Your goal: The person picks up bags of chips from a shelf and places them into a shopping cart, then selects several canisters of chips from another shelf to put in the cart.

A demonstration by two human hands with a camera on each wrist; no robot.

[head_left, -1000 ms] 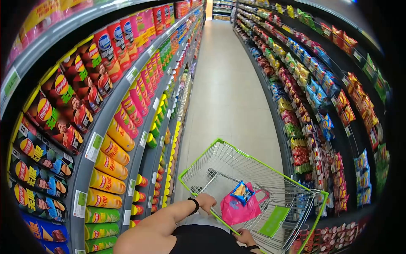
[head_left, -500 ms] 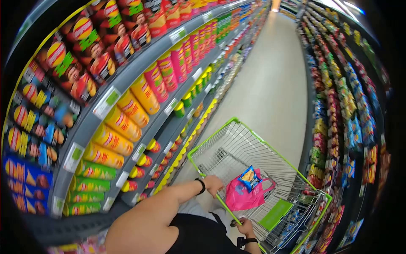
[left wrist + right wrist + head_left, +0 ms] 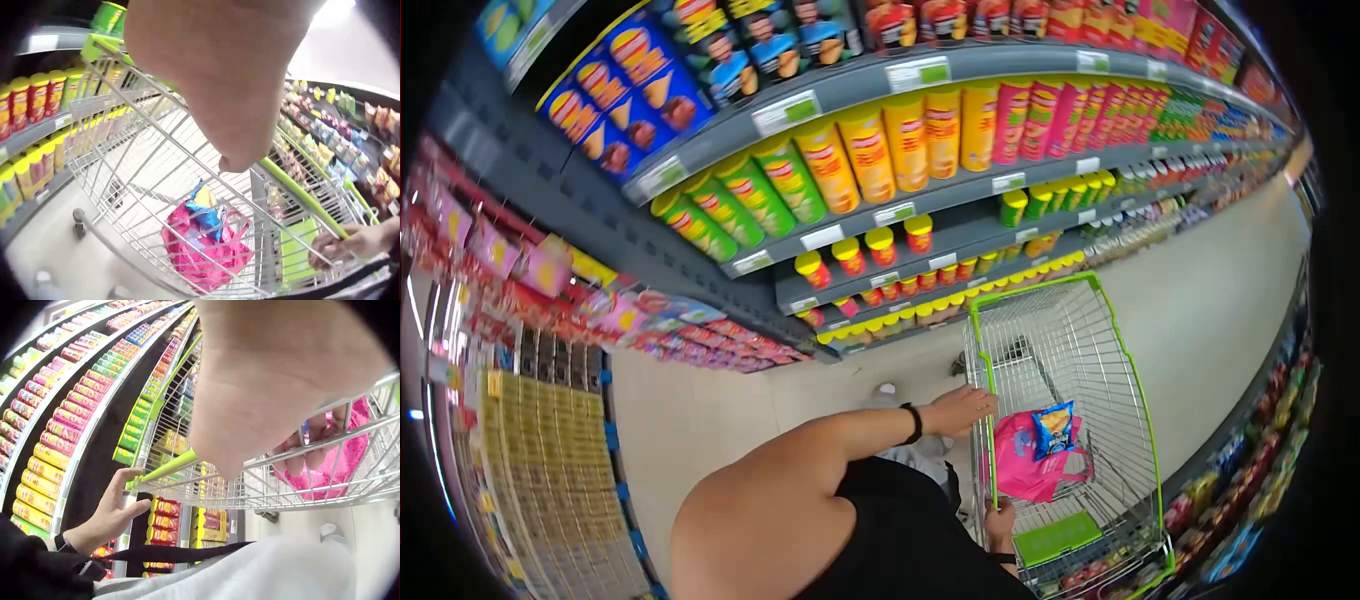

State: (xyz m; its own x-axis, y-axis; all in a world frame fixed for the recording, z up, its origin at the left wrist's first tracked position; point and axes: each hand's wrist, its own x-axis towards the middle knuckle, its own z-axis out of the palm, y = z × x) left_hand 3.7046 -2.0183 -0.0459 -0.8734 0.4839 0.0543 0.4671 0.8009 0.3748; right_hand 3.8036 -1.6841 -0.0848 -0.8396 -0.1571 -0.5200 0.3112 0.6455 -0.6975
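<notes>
A wire shopping cart (image 3: 1064, 370) with green rails stands at my right side. My left hand (image 3: 960, 411) reaches to its near green rail (image 3: 987, 372), fingers laid on the rail; in the right wrist view the thumb (image 3: 134, 510) is stretched apart from it. Further back along this rail, my right hand (image 3: 1000, 522) grips it, with curled fingers (image 3: 294, 456) showing through the wires in the right wrist view. Inside the cart sits a pink bag (image 3: 1025, 468) with handles, and a blue snack packet (image 3: 1054, 431) lies on top of it.
Shelves of canned chips (image 3: 868, 160) run along the left, with price tags (image 3: 788, 112) on their edges. Bagged snacks (image 3: 1240, 500) line the right side. A floor aisle (image 3: 1210, 300) runs ahead to the right. Behind on the left is a stack of yellowish goods (image 3: 550, 470).
The view has swung left, so the chip shelves now cross the top and the shelf end shows. The cart appears turned and further right; my left hand's fingers look straighter on the rail.
</notes>
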